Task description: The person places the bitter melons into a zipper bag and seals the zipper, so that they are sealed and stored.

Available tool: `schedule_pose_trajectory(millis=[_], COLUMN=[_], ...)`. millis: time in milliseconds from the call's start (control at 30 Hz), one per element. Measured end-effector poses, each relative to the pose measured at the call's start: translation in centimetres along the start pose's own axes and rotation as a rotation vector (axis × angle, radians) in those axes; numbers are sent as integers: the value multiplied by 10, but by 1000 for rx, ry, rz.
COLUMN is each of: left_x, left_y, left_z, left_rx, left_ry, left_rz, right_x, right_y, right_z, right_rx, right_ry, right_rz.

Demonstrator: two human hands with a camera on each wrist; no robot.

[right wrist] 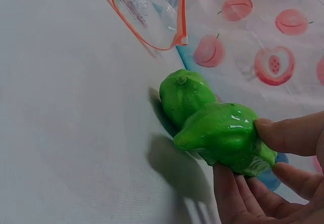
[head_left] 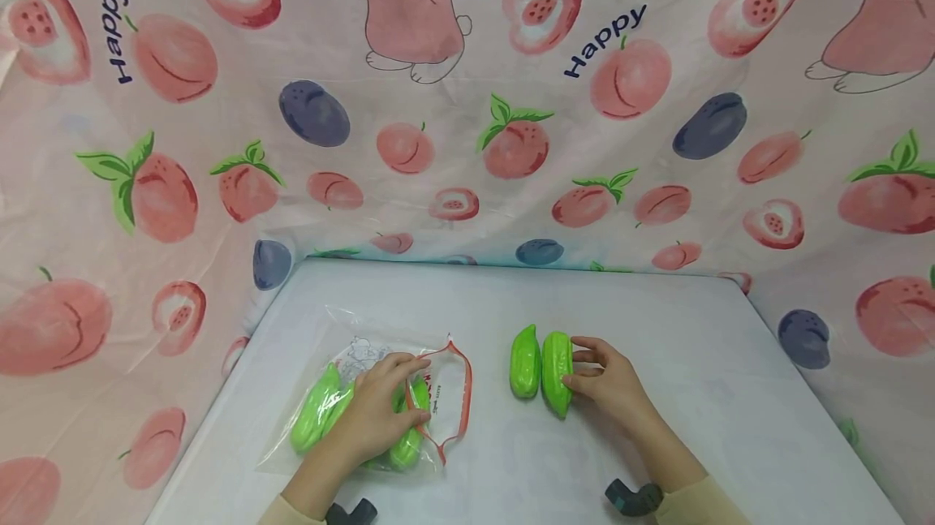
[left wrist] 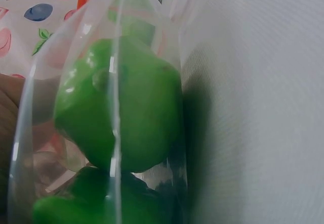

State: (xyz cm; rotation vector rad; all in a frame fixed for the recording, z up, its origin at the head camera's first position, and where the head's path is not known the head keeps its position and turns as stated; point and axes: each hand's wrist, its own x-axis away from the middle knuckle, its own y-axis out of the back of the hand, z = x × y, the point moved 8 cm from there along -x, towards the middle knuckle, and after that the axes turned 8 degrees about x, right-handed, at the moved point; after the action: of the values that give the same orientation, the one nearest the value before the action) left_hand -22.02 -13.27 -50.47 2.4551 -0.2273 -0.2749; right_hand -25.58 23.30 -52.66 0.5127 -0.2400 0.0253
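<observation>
A clear zip bag (head_left: 358, 355) with an orange-red rim lies at the left in the head view, several green star-fruit-shaped pieces inside. My left hand (head_left: 383, 405) grips the bag near its mouth, fingers and thumb around a green piece (head_left: 406, 448); the palm side is hidden. In the left wrist view a green piece (left wrist: 136, 107) shows through the plastic. My right hand (head_left: 617, 387) pinches a ridged green piece (head_left: 557, 371) between thumb and fingers. That piece (right wrist: 223, 135) stands beside another green piece (head_left: 524, 363), also seen in the right wrist view (right wrist: 186, 95).
The white table (head_left: 540, 476) carries the bag and the loose pieces. A fruit-print cloth (head_left: 453, 152) rises behind it and at both sides. Dark objects sit by each wrist, one at the left (head_left: 353, 513) and one at the right (head_left: 632, 499).
</observation>
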Motion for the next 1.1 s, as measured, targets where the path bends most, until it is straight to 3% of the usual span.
schedule_pose_trajectory(millis=[600,1100], left_x=[0,0], left_y=[-1,-1], left_z=[0,1], left_rx=[-2,-4], left_ry=[5,0], left_rz=[-5,-1], right_x=[11,18], right_y=[-2,-14], right_z=[17,30], right_rx=[-29,-53], right_ry=[58,61], right_rz=[13,25])
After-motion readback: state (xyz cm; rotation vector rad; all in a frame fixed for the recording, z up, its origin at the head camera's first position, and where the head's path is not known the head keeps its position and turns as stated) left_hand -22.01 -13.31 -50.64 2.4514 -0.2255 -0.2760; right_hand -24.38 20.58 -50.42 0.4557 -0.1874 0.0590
